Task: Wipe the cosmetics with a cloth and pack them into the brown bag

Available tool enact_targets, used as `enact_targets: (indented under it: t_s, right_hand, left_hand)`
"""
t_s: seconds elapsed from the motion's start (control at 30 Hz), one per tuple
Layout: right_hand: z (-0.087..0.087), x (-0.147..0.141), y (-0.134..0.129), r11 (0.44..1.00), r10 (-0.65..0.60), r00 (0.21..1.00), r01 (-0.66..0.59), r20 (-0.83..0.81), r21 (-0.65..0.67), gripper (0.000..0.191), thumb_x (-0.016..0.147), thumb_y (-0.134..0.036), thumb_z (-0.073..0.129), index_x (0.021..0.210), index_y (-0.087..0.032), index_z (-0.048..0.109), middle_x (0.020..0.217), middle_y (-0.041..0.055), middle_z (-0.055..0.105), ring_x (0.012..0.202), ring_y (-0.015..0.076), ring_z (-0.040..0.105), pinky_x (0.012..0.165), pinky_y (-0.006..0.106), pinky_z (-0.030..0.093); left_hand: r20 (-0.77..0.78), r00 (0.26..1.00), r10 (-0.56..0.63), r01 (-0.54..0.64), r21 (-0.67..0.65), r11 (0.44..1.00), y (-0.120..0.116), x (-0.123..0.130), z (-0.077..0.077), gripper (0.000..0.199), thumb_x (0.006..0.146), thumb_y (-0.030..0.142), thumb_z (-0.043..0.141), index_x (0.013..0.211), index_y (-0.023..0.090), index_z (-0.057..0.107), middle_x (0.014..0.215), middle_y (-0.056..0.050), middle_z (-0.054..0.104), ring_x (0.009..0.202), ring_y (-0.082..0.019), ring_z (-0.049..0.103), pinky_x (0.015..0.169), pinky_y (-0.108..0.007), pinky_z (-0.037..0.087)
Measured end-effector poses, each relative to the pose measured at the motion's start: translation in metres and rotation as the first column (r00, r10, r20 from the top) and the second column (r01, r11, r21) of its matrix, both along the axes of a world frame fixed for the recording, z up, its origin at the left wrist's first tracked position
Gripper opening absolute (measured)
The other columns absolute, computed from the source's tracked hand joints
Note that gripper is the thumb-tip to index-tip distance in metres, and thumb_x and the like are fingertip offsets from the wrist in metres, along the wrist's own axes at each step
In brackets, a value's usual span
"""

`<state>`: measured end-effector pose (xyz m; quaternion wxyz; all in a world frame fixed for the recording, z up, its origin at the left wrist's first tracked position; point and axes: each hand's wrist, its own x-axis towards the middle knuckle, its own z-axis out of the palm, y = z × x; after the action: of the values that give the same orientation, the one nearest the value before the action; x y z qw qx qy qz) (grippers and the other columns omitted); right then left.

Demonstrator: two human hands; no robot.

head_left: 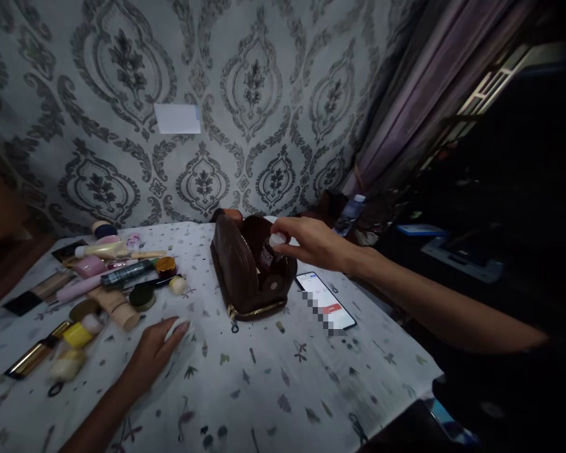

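Note:
An open brown pouch (234, 267) with a gold zipper stands on the patterned white cloth. Over its right side, my right hand (295, 238) is closed on a dark bottle (266, 254) with a white cap, which is partly inside the pouch. My left hand (163, 343) rests on the cloth in front of the pouch, its fingers curled round something white and crumpled (182, 333), too blurred to name. Left of the pouch lies a spread of cosmetics, among them a green tube (127, 274), an amber jar (165, 265) and a beige tube (117, 309).
A lit phone (327, 302) lies right of the pouch. Behind my right forearm stands a clear plastic bottle (349, 214). The cloth-covered table (264, 402) ends at a right edge, and a patterned wall covering (202, 179) rises behind it.

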<state>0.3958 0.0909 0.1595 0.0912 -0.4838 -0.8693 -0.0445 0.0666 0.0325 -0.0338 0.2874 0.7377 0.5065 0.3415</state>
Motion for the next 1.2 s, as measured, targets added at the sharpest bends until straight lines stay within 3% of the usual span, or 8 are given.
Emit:
enact_targets:
  t_s: [0.23, 0.53, 0.73, 0.97, 1.2]
  right_hand:
    - [-0.003, 0.005, 0.002, 0.995, 0.088, 0.963, -0.075, 0.255, -0.059, 0.009, 0.089, -0.024, 0.059, 0.093, -0.016, 0.059, 0.092, 0.009, 0.067, 0.084, 0.0211, 0.059, 0.072, 0.029, 0.036]
    - [-0.002, -0.02, 0.006, 0.987, 0.072, 0.863, 0.01, 0.5, -0.159, 0.011, 0.088, -0.018, 0.062, 0.097, -0.014, 0.064, 0.1, 0.012, 0.07, 0.101, 0.0251, 0.059, 0.081, 0.033, 0.034]
    - [-0.006, -0.016, 0.013, 0.986, 0.067, 0.846, 0.027, 0.529, -0.167, 0.015, 0.087, -0.019, 0.064, 0.101, -0.014, 0.065, 0.103, 0.0127, 0.071, 0.106, 0.0267, 0.058, 0.081, 0.034, 0.033]
    - [-0.009, -0.016, 0.017, 0.979, 0.053, 0.833, 0.066, 0.55, -0.194, 0.016, 0.086, -0.021, 0.065, 0.101, -0.014, 0.067, 0.105, 0.0129, 0.071, 0.109, 0.0277, 0.056, 0.082, 0.034, 0.031]
    - [-0.018, -0.014, 0.021, 0.983, 0.075, 0.837, 0.029, 0.542, -0.182, 0.014, 0.082, -0.02, 0.066, 0.094, -0.014, 0.069, 0.093, 0.0121, 0.072, 0.103, 0.0269, 0.059, 0.079, 0.035, 0.029]
  left_hand:
    - [-0.01, 1.0, -0.017, 0.017, -0.011, 1.0, 0.002, 0.0, 0.001, 0.046, 0.091, 0.057, 0.042, 0.065, 0.019, 0.05, 0.062, 0.0, 0.055, 0.06, -0.016, 0.055, 0.06, -0.025, 0.044]
    - [-0.027, 0.999, -0.036, 0.036, 0.009, 0.999, 0.003, -0.003, -0.004, 0.043, 0.093, 0.053, 0.045, 0.069, 0.019, 0.058, 0.064, 0.0, 0.061, 0.063, -0.017, 0.061, 0.06, -0.021, 0.048]
    - [-0.033, 0.999, -0.019, 0.021, 0.064, 0.998, 0.006, -0.004, -0.004, 0.041, 0.092, 0.054, 0.048, 0.076, 0.02, 0.066, 0.073, -0.001, 0.071, 0.069, -0.018, 0.069, 0.064, -0.02, 0.053]
    - [-0.042, 0.998, -0.055, 0.058, 0.085, 0.995, 0.004, -0.002, 0.004, 0.039, 0.093, 0.049, 0.047, 0.076, 0.02, 0.067, 0.068, 0.0, 0.069, 0.068, -0.017, 0.07, 0.062, -0.018, 0.054]
    - [-0.063, 0.998, -0.025, 0.03, 0.08, 0.996, 0.006, -0.003, 0.003, 0.039, 0.091, 0.052, 0.05, 0.076, 0.021, 0.067, 0.076, -0.002, 0.074, 0.072, -0.018, 0.072, 0.067, -0.019, 0.057]
